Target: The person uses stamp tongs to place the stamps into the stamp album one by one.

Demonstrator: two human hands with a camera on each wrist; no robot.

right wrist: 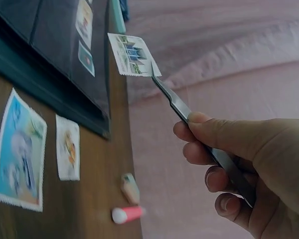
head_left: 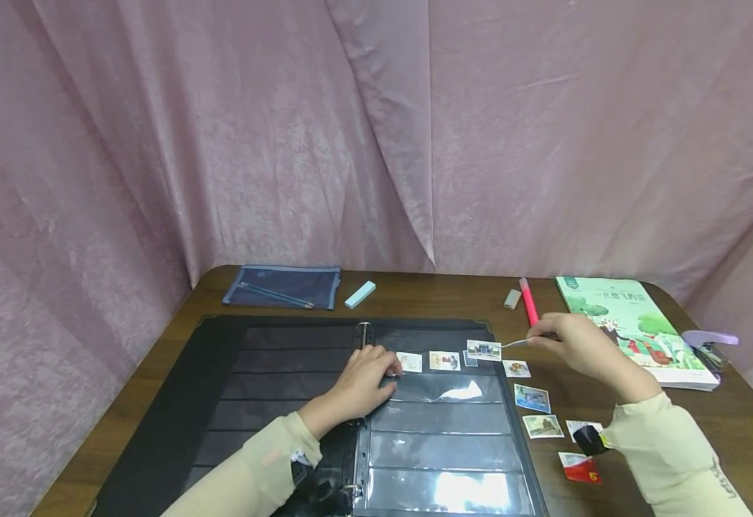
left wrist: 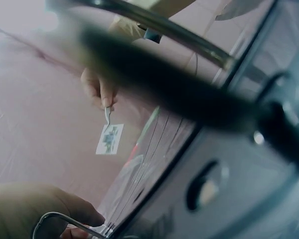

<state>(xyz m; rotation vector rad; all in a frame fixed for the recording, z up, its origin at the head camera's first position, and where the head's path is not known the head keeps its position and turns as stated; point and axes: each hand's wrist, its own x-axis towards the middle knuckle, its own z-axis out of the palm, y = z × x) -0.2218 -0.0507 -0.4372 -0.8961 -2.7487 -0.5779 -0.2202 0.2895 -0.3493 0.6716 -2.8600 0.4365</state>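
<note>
My right hand (head_left: 576, 348) grips metal tweezers (right wrist: 177, 104), whose tips hold a stamp (right wrist: 134, 55) with a building on it by one corner. In the head view this stamp overlaps the right page's upper right part. My left hand (head_left: 363, 380) rests on the open black stamp album (head_left: 221, 409) beside its binder rings, fingertips at the left end of an upper pocket row. Along that row sit a pale stamp (head_left: 410, 362), a stamp with figures (head_left: 444, 361) and a small blue one (head_left: 470, 358), partly covered by the held stamp.
Several loose stamps, including a blue one (head_left: 532, 398) and a red one (head_left: 581, 467), lie right of the album. Behind are a blue mesh pouch (head_left: 279, 280), a light blue box (head_left: 359, 294), an eraser (head_left: 512, 299), a pink marker (head_left: 528, 301) and a green book (head_left: 634, 316).
</note>
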